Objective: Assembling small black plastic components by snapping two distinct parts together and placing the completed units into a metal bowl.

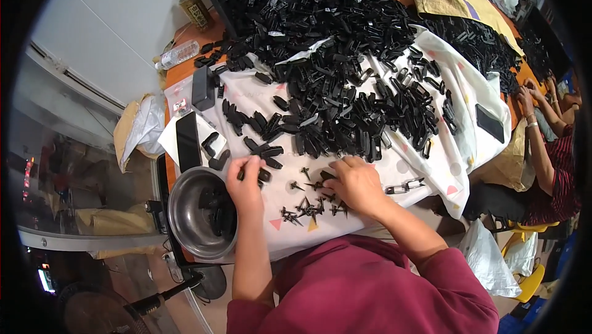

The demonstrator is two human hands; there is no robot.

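Observation:
My left hand (246, 185) is closed around a small black plastic piece (264, 175), just right of the steel bowl's rim. The fingers of my right hand (357, 185) are bent and closed on another black plastic piece (327, 175), partly hidden by them. Between and below my hands lie several small dark pointed pieces (308, 209), scattered on the white patterned cloth (394, 170). The steel bowl (179, 214) at the left has black plastic pieces (216, 210) inside. Beyond my hands spreads a large heap of black clip-like plastic pieces (327, 99).
A dark phone (187, 140) lies behind the bowl, near a black box (203, 87). A clear bottle (177, 54) lies at the far left; a yellow-capped bottle (192, 7) stands behind it. Another phone (489, 123) is at the right. A co-worker's arm (538, 146) reaches in there.

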